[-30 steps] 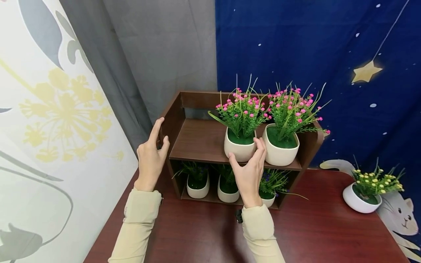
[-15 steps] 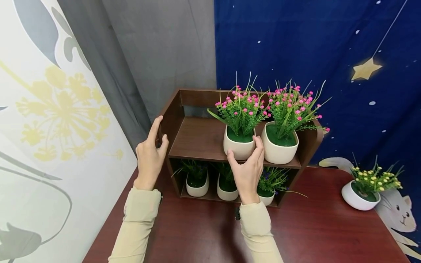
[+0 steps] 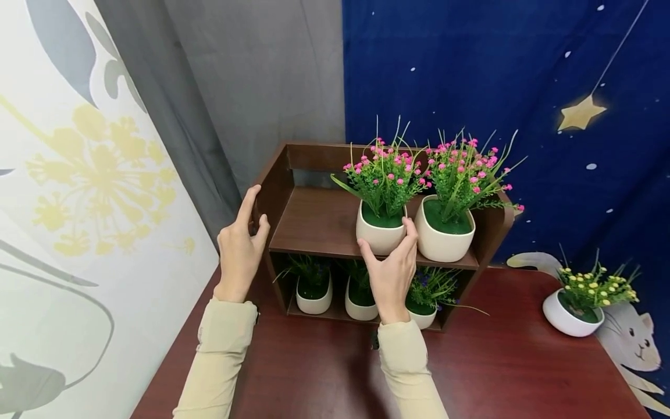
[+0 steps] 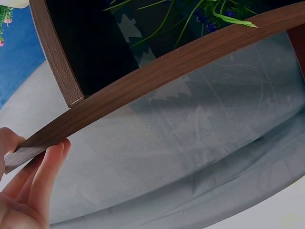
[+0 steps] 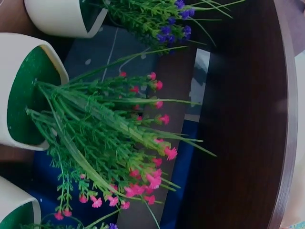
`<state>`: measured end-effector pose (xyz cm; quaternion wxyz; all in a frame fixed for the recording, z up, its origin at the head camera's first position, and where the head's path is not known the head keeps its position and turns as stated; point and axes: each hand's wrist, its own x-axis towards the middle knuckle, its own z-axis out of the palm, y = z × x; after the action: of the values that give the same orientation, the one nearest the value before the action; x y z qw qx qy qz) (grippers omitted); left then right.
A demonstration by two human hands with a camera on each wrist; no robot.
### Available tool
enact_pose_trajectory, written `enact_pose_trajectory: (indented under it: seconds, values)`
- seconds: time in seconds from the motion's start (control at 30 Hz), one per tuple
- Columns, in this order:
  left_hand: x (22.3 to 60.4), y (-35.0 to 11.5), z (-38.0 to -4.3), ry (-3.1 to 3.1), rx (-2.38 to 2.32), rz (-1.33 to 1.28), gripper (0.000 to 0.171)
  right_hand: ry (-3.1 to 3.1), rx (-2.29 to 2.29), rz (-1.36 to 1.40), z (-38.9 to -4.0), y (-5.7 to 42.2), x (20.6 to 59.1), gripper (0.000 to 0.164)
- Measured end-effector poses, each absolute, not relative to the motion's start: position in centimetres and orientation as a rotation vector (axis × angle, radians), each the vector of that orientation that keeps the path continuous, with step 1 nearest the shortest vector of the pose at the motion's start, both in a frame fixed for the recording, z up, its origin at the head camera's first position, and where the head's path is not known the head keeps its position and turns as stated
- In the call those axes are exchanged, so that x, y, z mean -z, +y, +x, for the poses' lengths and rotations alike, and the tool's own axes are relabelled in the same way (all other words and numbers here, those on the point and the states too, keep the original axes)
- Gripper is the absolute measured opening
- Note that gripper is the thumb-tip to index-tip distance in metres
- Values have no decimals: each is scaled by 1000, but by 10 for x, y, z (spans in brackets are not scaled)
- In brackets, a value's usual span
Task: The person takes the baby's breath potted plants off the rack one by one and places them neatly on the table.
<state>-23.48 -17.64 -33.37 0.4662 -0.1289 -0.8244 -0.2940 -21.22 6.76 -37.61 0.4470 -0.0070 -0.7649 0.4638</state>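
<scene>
A dark brown two-tier shelf [image 3: 319, 224] stands against the curtains. My left hand [image 3: 238, 250] grips its left side panel; in the left wrist view, thumb and fingers [image 4: 45, 176] pinch the panel's edge [image 4: 119, 102]. On the upper tier, my right hand [image 3: 391, 279] holds a cream flowerpot [image 3: 381, 237] of pink flowers, thumb at the front and fingers on the right side. Just right of it sits a matching pink-flowered pot [image 3: 445, 244]. The right wrist view shows no hand, only several pots, including a pink-flowered one [image 5: 9, 95], inside the shelf.
The lower tier holds a left pot [image 3: 314, 299], a middle pot [image 3: 361, 305] and a purple-flowered pot [image 3: 423, 320] partly behind the right arm. A yellow-flowered white pot [image 3: 573, 317] stands on the reddish table [image 3: 502, 361] at right. A white patterned panel [image 3: 104, 233] flanks the left.
My right hand has shifted slightly left on the pot, its thumb now nearer the pot's left side. The pots and my left hand stay about where they were.
</scene>
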Motion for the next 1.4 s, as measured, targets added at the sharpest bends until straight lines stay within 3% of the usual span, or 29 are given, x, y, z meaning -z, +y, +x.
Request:
enact_pose_trajectory:
  seconds: [1.4]
  values:
    - [335,-177,-233,-2015,693,-332,57,-1926,-1200,28,-205,76,372,83]
